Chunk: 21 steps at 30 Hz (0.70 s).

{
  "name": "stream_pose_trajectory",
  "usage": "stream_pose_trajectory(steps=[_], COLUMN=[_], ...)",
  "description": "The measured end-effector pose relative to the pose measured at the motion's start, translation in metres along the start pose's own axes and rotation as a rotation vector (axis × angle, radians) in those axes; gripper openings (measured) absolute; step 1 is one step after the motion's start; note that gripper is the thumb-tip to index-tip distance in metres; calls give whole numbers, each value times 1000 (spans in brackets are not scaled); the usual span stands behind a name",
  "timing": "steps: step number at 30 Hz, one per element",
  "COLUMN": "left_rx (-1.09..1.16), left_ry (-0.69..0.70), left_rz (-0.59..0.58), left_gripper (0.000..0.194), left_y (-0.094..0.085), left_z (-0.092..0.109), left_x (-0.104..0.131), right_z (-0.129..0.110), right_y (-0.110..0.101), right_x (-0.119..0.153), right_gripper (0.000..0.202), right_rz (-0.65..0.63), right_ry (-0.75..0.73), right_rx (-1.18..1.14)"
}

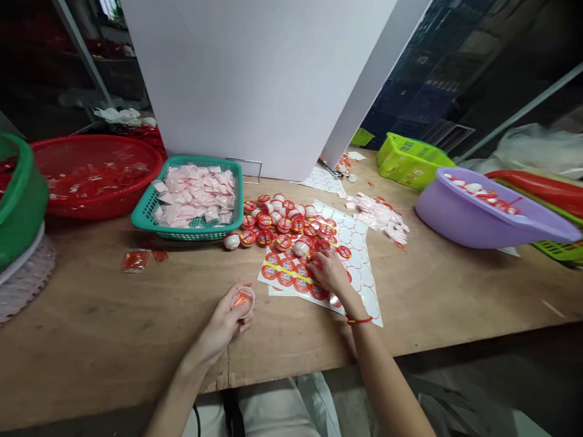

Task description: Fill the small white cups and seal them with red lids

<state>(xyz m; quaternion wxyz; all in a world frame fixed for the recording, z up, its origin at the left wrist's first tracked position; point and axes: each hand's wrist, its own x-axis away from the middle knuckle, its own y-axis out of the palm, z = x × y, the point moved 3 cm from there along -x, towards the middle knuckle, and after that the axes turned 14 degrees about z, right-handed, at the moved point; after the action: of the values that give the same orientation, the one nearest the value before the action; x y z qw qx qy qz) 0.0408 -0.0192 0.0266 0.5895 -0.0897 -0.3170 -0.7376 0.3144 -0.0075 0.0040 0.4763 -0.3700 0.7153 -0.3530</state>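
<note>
Since the round, pale plastic cup (251,308) seems light, the left grip (224,315) aptly holds its sides; the right grip's (328,270) state is unclear.

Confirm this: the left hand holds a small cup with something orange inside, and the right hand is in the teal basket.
No: the right hand is at the sheet of round red stickers, not in the teal basket, as the head view shows. The left hand does hold a small cup with something orange inside.
</note>
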Motion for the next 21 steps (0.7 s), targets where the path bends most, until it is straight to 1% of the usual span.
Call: stream_pose_trajectory(steps=[3, 5, 7, 8, 9, 11, 12, 13, 15, 16, 18, 19, 21], left_rx=[9, 23, 23, 13, -1, -34, -50, -63, -83, -84, -43, 7, 144], left_ry=[-34, -54, -48, -38, -26, -4, -1, -3, -12, -17, -44, -71, -145], left_rz=[-38, -59, -61, -55, -45, -25, -25, -31, -29, -18, -6, -17, -81], left_gripper=[36, 33, 33, 35, 36, 40, 42, 43, 44, 43, 39, 37, 36], left_y=[5, 6, 6, 6, 7, 9, 11, 12, 15, 15, 14, 13, 11], left_z=[-2, -3, -4, -5, -6, -10, -12, -15, -20, -22, -24, -23, -21], left_x=[-1, -1, -1, -2, -3, -5, -6, -8, -10, -12, -13, -13, -12], right_z=[5, 8, 6, 0, -10, -40, -60, -80, -115, -128, -143, -145, -144], right_y=[5, 5, -2, -8, -15, -28, -33, -35, -35, -33, -24, -19, -10], right_x=[7, 9, 12, 15, 19, 30, 37, 44, 58, 64, 75, 79, 85], right_gripper=[13, 13, 15, 17, 18, 16, 14, 11, 9, 10, 15, 17, 19], right_rz=[10, 28, 74, 116, 158, 207, 183, 143, 76, 47, 13, 15, 64], right_ry=[-17, -8, 26, 47, 62, 56, 31, -1, -60, -79, -87, -79, -53], right_rx=[-20, -29, -17, -44, -117, -391, -557, -676, -797, -822, -847, -856, -873])
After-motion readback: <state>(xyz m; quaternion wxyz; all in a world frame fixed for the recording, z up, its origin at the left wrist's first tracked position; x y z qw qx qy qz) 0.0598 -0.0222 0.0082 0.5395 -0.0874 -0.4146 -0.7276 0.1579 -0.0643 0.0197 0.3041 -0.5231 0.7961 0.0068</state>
